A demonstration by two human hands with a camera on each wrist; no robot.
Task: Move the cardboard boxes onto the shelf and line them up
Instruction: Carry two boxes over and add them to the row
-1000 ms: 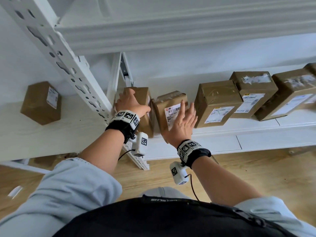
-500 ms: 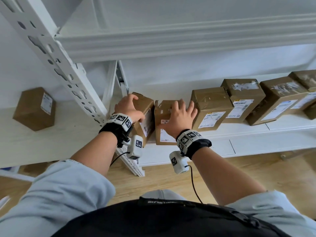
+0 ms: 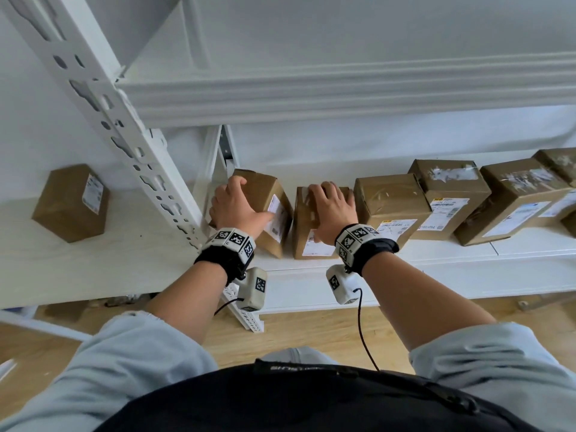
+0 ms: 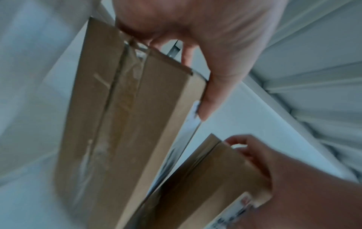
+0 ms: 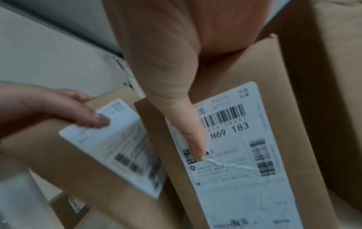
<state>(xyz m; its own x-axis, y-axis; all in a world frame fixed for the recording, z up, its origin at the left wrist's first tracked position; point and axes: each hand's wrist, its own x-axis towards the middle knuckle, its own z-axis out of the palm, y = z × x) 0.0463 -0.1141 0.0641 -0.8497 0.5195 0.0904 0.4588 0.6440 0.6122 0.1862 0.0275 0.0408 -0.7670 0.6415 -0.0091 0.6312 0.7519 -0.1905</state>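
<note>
Several brown cardboard boxes stand in a row on the white shelf (image 3: pixel 405 263). My left hand (image 3: pixel 238 207) grips the leftmost box (image 3: pixel 265 194), which tilts to the left beside the upright post. Its fingers curl over the top edge and the thumb (image 4: pixel 211 93) lies on the labelled side. My right hand (image 3: pixel 332 210) grips the second box (image 3: pixel 307 241), which stands upright. That hand's fingers hook over the box's back edge and its thumb (image 5: pixel 188 127) presses the front label (image 5: pixel 235 139). The second box sits close to the third box (image 3: pixel 392 207).
More boxes (image 3: pixel 448 194) (image 3: pixel 514 201) continue the row to the right. A lone box (image 3: pixel 71 202) stands on the neighbouring shelf bay to the left of the perforated white post (image 3: pixel 124 129). An upper shelf beam (image 3: pixel 343 95) hangs overhead. Wooden floor lies below.
The second box was leaning against my open right palm; it now stands upright with my right hand gripping its top. My left hand has kept its hold on the tilted leftmost box.
</note>
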